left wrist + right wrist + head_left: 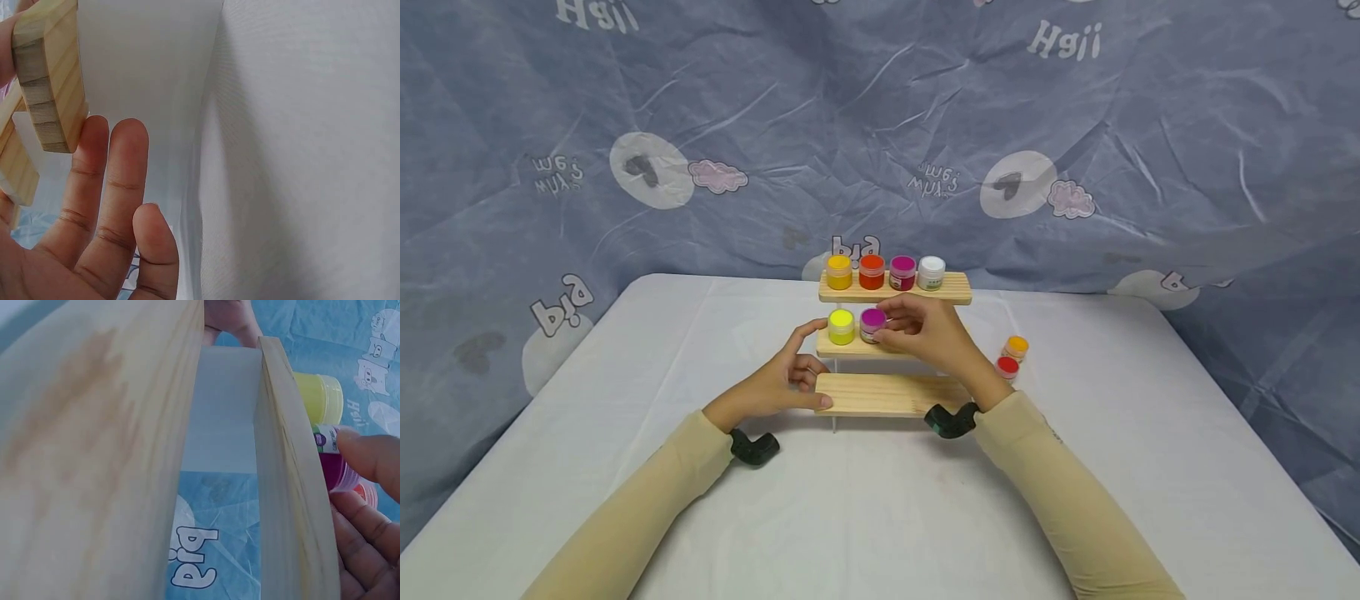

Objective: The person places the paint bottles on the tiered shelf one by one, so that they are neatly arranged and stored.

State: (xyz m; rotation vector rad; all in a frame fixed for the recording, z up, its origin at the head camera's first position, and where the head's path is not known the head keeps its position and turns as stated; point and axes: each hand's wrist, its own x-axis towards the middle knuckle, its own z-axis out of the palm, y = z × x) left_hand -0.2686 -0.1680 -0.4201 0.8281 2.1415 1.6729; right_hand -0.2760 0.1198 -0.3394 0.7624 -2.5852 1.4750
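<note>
A wooden three-tier stand (880,395) with pale planks and translucent supports rises in steps on the table. My left hand (775,385) holds its left side, thumb on top of the lowest plank and index fingertip at the middle plank's end. In the left wrist view, two fingertips (129,140) lie under the plank (47,81). With thumb and fingers, my right hand (936,333) pinches a small purple paint jar (872,320) upright at the middle plank (887,348). A yellow jar (841,327) stands just left of it.
On the top plank (955,287) stand a yellow-orange jar (839,273), a red-orange jar (872,272), a magenta jar (902,273) and a white jar (932,273). Right of the stand, an orange jar (1017,347) and a red jar (1007,368) sit on the white-covered table (1150,433).
</note>
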